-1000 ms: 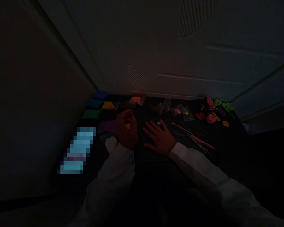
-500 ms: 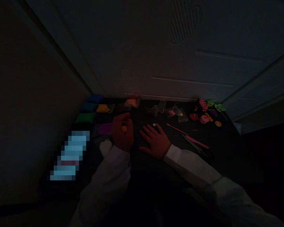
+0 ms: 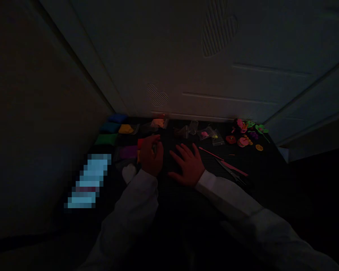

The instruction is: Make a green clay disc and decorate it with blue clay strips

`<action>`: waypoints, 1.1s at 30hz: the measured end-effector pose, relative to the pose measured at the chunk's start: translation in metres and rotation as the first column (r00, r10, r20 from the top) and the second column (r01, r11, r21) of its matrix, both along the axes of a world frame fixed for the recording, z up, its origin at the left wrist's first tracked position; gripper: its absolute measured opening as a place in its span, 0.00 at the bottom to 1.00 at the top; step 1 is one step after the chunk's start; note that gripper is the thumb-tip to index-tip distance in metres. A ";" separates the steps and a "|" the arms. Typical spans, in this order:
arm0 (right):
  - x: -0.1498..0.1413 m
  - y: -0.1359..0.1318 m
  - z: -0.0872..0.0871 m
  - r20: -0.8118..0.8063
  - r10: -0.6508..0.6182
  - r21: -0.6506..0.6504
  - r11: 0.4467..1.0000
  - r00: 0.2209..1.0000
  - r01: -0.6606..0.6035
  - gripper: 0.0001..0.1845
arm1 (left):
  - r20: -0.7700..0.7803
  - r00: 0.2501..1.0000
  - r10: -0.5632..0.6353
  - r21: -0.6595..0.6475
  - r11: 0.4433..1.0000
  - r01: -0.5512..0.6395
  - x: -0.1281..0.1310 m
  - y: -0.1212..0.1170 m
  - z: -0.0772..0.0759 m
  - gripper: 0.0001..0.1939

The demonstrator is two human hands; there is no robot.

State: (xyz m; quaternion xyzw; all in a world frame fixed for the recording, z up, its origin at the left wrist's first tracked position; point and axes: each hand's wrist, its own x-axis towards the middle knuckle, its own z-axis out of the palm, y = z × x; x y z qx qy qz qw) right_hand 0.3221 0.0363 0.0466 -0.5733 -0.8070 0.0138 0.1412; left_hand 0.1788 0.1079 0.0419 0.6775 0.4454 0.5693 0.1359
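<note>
Head view, pink lump (image 3: 204, 134) in clear bag (image 3: 209, 132), right hand (image 3: 188, 166) nearby

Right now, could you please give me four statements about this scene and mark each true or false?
1. The right hand has its fingers spread. True.
2. The left hand lies flat. False: the left hand is curled.
3. The white lump lies to the left of the left hand. True.
4. The scissors lie between the hands. False: the scissors lie to the right of the right hand.
</note>
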 end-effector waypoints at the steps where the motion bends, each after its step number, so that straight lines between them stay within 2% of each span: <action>1: 0.001 0.000 0.000 -0.002 -0.008 0.005 1.000 1.000 0.008 0.38 | -0.003 1.000 -0.001 0.002 1.000 0.001 0.000 0.000 0.000 0.12; 9: 0.005 0.004 -0.013 0.014 0.077 -0.093 0.993 0.997 -0.076 0.38 | -0.025 1.000 -0.013 0.006 1.000 0.013 0.001 -0.002 -0.001 0.12; 18: 0.006 0.008 -0.017 -0.057 0.099 -0.131 0.986 0.993 -0.106 0.40 | -0.090 0.996 0.010 0.061 0.998 -0.005 0.000 0.000 -0.003 0.11; 20: 0.012 0.007 -0.016 -0.134 0.134 -0.123 0.981 0.982 -0.151 0.39 | -0.095 0.995 0.019 0.066 0.998 -0.012 0.000 0.000 -0.004 0.11; 22: 0.020 0.008 -0.016 -0.293 0.114 -0.079 0.987 0.949 -0.143 0.35 | -0.097 0.995 0.020 0.067 0.998 -0.013 -0.001 0.001 -0.004 0.11; 24: 0.028 0.009 -0.014 -0.459 0.017 -0.028 0.999 0.888 -0.034 0.28 | -0.094 0.995 0.017 0.067 0.998 -0.011 -0.001 0.001 -0.004 0.11; 26: 0.031 0.012 -0.011 -0.519 -0.056 0.000 0.998 0.853 0.066 0.26 | -0.089 0.996 0.018 0.067 0.998 -0.012 -0.002 0.001 -0.004 0.11; 27: 0.030 0.013 -0.010 -0.481 -0.038 0.007 0.999 0.876 0.048 0.26 | -0.087 0.996 0.021 0.066 0.998 -0.015 -0.002 0.002 -0.004 0.11; 30: 0.018 0.015 -0.007 -0.222 0.149 -0.028 0.987 0.964 -0.159 0.28 | -0.084 0.996 0.026 0.068 0.998 -0.021 -0.001 0.001 -0.004 0.10; 33: 0.006 0.014 -0.007 -0.046 0.233 -0.100 0.966 0.971 -0.237 0.33 | -0.086 0.996 0.028 0.068 0.997 -0.022 -0.001 0.001 -0.004 0.10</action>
